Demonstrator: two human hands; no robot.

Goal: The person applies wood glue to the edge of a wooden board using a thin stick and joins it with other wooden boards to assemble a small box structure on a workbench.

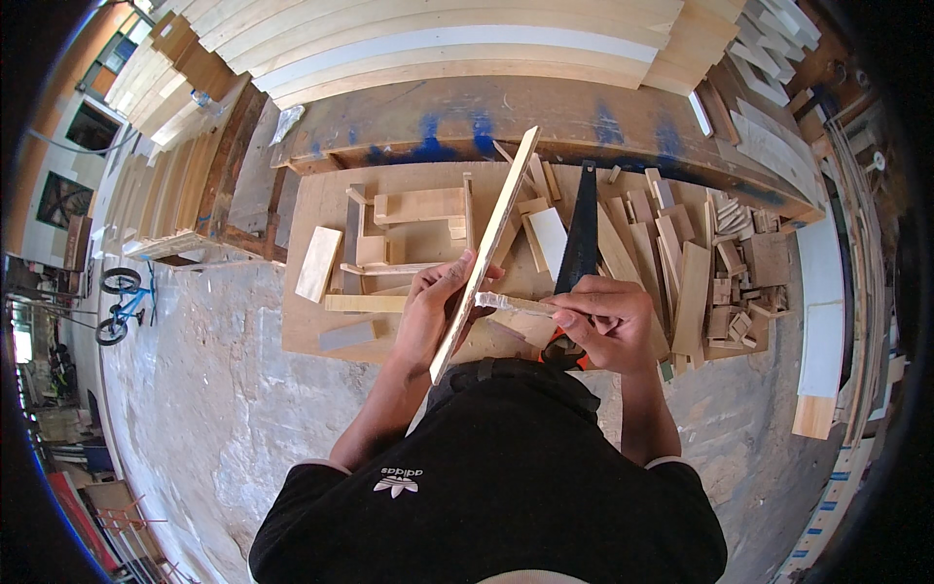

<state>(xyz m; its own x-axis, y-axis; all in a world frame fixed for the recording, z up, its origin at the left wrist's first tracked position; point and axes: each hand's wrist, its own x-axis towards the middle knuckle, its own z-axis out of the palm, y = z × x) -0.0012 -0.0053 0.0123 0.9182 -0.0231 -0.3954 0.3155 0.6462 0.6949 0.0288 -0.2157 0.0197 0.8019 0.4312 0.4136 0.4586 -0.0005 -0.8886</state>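
- Nearest is the person's black shirt.
- The left hand holds a long, thin board, fingers wrapped around it. The board is over the low table, left of the saw.
- The board runs from near left to far right.
- The right hand pinches a small stick; its white, messy tip points left, at the board.
- The step looks like smearing white stuff on; next seems to need a still board and light strokes.
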